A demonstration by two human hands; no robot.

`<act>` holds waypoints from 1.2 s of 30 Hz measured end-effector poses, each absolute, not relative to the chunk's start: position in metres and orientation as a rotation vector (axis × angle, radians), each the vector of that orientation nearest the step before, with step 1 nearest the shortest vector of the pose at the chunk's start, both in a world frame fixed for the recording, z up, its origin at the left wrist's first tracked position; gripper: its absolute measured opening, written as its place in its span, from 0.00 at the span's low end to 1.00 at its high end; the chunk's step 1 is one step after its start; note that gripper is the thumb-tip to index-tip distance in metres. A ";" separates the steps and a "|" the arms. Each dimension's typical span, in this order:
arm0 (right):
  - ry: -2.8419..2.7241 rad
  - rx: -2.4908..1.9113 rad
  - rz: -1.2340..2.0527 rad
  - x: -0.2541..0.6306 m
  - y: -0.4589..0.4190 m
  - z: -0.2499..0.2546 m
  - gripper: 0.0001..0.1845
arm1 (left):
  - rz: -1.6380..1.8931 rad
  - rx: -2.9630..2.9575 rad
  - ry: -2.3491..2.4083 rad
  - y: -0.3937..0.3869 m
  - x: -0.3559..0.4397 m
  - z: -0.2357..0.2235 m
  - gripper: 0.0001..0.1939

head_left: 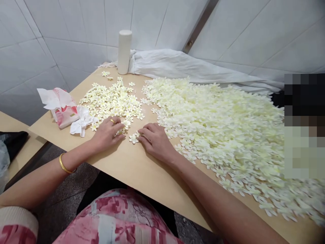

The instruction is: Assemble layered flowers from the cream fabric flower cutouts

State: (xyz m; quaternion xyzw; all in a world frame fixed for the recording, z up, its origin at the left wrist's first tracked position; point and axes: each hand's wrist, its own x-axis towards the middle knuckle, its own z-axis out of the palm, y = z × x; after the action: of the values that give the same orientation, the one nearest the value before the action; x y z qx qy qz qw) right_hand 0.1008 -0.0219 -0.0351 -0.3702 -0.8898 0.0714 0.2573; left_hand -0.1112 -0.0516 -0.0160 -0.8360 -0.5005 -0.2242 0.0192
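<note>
My pink patterned clothing point(119, 217) lay nearest me, below the edge of the counter point(127, 166). A gold bangle point(63, 164) circled my left wrist. My right hand point(159, 144) rested on the counter, its bent fingers point(146, 132) close together and touching a pale flower piece point(134, 138); I couldn't tell how firmly they held it. My left hand point(106, 134) had half-curled fingers, thumb a little apart, with flower pieces in the gap; whether they gripped any, I couldn't tell. Beyond my left hand spread the small flower pile point(114, 101), crumpled paper point(81, 121) and a red-and-white packet point(65, 113) to its left. The large flower heap point(215, 115) covered the right side. Farther back, a white cylinder point(124, 52) stood upright beside white cloth point(175, 66), before the tiled wall point(83, 23).
</note>
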 end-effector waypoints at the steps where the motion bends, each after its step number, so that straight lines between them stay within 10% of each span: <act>1: -2.400 -1.008 0.230 0.108 -0.025 -0.035 0.07 | -0.698 -2.576 -1.557 -0.053 -0.111 -0.016 0.12; 16: -2.381 -1.059 0.328 0.156 -0.065 -0.021 0.10 | -0.734 -2.696 -0.836 -0.085 -0.053 -0.024 0.07; 36: -1.966 -1.379 0.164 0.093 -0.030 -0.024 0.19 | -1.060 -2.684 -1.075 -0.102 -0.062 -0.031 0.13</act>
State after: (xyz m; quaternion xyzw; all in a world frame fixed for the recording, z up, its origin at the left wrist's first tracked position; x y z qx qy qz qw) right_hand 0.0927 -0.0298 -0.0237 -0.5348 -0.7622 0.0634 0.3591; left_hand -0.0620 -0.1022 -0.0312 -0.8711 -0.3489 -0.3442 0.0312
